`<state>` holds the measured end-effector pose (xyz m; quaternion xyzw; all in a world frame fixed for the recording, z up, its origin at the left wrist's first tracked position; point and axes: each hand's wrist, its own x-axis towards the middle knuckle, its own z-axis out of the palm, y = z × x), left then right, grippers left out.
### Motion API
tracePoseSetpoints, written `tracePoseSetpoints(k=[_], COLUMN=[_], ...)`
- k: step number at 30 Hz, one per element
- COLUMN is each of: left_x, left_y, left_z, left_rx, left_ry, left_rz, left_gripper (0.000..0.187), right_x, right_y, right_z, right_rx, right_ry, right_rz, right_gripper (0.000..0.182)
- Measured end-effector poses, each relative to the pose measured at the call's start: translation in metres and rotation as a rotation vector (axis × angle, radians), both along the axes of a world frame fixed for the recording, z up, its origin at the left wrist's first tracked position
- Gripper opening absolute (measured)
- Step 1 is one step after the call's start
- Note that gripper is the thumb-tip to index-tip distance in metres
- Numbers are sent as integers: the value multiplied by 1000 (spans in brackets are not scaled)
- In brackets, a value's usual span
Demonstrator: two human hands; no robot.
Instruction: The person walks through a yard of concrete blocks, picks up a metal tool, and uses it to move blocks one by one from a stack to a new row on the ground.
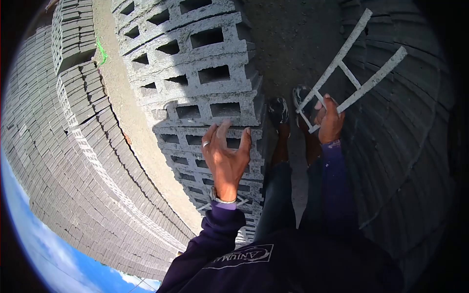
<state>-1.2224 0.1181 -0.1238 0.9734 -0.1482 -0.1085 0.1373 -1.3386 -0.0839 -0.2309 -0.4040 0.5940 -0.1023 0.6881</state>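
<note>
My left hand (227, 158), with a ring and a wristband, is spread over a long row of grey hollow concrete blocks (195, 73). Its fingertips overlap the upper face of one block near the holes, and nothing is gripped in it. On the other side, my right hand (330, 119) is closed around a whitish, dust-coated frame (328, 78). Two long parallel bars joined by short crosspieces make up this frame, which is held tilted beside the blocks, above my shoes. Part of the grip is hidden behind the back of the hand.
My shoes (278, 111) stand on the ground in a narrow aisle beside the row. A dark, shaded stack (405, 146) rises close on the right. Beyond a sandy strip (129, 117) on the left are high stacked blocks (88, 161). A green scrap (101, 51) lies there.
</note>
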Motion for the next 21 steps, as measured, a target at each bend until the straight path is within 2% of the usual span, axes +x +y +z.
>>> tracePoseSetpoints(k=[3,4,6,8,11,13,15,17,19,21], left_x=[14,19,19,14,12,11,12,10,8,8], left_y=[-15,-26,-38,-33,-30,-28,-29,-23,-21,-21], left_z=[-50,-62,-77,-88,-89,-88,-84,-85,-82,-80], left_rx=[64,67,243,181,51,-24,-25,-96,-111,-146], left_ry=[-98,-112,141,56,-51,-28,-32,-6,-8,-7], left_rz=[-130,-110,33,62,148,133,195,158,189,195], left_gripper=[52,52,45,44,42,47,44,41,39,38], right_x=[23,34,54,77,119,153,190,224,250,264], right_y=[0,1,-3,-10,-6,7,25,39,67,98], right_z=[14,21,37,62,99,125,153,194,228,260], right_rx=[8,5,10,14,-34,-50,-174,-181,-329,-246], right_ry=[-76,-82,-116,-183,-330,-416,-600,-724,-857,-873], right_rz=[-6,11,84,168,345,440,499,609,591,673], right_gripper=[38,39,41,42,43,42,40,35,37,35])
